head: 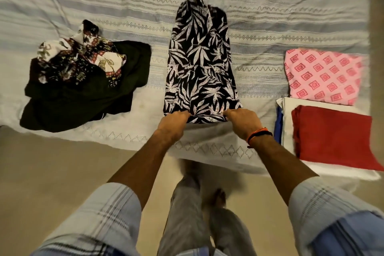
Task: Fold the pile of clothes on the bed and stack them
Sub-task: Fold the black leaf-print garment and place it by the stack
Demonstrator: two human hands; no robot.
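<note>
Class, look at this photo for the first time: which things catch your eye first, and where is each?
The black garment with white leaves lies lengthwise mid-bed, its near hem gripped by the left hand and right hand. Left of it sits an unfolded dark pile. On the right lie a folded pink patterned cloth and, nearer, a folded red cloth.

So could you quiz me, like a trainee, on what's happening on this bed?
1. True or false: both hands grip the near hem of the leaf-print garment.
2. Which folded item lies farther from the person: A the pink patterned cloth, or B the red cloth?
3. Fill in: the unfolded pile lies to the person's ____.

Key: 1 true, see the left hand and right hand; 2 A; 3 left.
</note>
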